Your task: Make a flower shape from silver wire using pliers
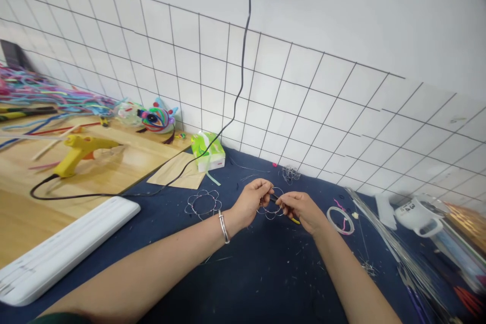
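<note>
Left fingers [267,190] pinch looped wire piece [271,214]; right fingers [285,203] closed around yellow-handled tool [295,220].

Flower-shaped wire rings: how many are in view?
2. One flower ring lies on the dark blue surface to the left; the other ring is between the left hand and right hand, which partly hide it.

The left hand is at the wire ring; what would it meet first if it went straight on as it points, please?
Beyond the wire ring at its fingers, the left hand would probably meet the dark tool in the right hand first, though depth is unclear.
</note>
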Motion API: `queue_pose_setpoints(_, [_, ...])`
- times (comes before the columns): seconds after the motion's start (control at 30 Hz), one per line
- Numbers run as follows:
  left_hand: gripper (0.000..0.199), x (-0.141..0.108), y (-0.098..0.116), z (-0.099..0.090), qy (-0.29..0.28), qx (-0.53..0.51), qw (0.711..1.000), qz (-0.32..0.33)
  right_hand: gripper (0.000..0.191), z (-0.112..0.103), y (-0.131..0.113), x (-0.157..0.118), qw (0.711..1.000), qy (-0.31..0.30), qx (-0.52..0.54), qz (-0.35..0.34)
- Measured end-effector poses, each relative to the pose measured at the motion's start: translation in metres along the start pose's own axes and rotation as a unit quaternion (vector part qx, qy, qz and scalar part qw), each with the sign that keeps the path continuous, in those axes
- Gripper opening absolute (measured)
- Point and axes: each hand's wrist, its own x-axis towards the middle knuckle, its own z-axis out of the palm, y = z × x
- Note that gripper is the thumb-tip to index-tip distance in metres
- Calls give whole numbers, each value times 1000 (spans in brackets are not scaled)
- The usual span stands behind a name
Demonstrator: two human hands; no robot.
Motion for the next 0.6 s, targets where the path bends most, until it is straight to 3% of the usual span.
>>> queue_pose_setpoints(0.2, [22,-1,-1,1,2,13,1000,-25,31,-1,2,2,1000,25,-5,-9])
queue_pose_setpoints(0.6, [24,-3,-20,-3,-64,86,992,-63,40,0,12,7,998,48,-28,19])
